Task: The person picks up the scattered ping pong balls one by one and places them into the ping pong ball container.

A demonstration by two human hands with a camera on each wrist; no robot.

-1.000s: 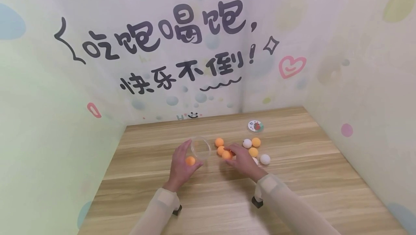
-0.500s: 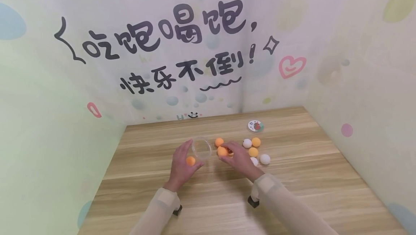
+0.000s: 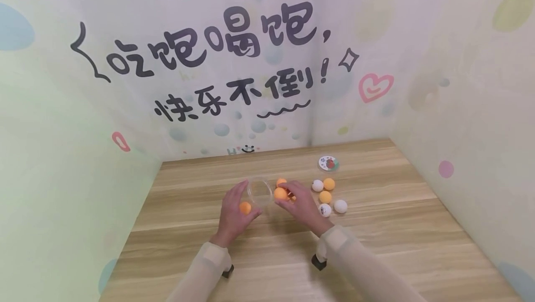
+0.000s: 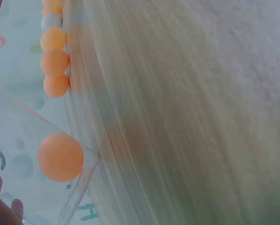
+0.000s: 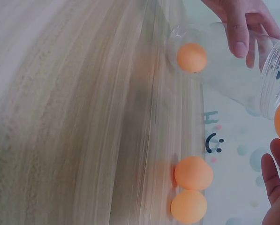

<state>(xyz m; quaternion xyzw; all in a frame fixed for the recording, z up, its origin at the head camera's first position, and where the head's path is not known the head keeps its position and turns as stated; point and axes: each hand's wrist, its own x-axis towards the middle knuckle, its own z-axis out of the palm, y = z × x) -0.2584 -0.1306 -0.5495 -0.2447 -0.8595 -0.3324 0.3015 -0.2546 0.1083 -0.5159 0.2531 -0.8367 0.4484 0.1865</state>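
Gripping, with the curled fingers and thumb of the left hand (image 3: pixel 235 209), a clear jar (image 5: pixel 226 84) with threaded mouth, slanted to the right, base low by the tabletop (image 3: pixel 276 255). Containing, at the base, one orange table-tennis ball (image 3: pixel 245 207). Pinching, between thumb and fingers of the right hand (image 3: pixel 304 203), a second ball (image 3: pixel 280 193), likewise orange, just to the right of the rim; contact with the rim uncertain.

Handling note, by judgement: hold the jar steady at this slant, with the mouth towards the ball. Pinch lightly, for fear of shooting so smooth a sphere sideways. Centre on the mouth, clear the rim, only then release. Avoid brushing the loose stock, probably quick to roll.

Loose stock: two further orange balls (image 5: pixel 193 173) close by the right hand, partly covered in the head view. Farther right, two yellow-orange balls (image 3: pixel 329 184) and three white balls (image 3: pixel 340 206). On the far right, a round printed disc (image 3: pixel 328 163), perhaps a lid.

Surface: wood-grain, with streaks running left to right. Room: pale backdrop at the far edge, bearing black Chinese lettering, a pink heart outline (image 3: pixel 375 88) and coloured dots; left wall (image 3: pixel 75 153) tinged green; right wall (image 3: pixel 468 107) cream.
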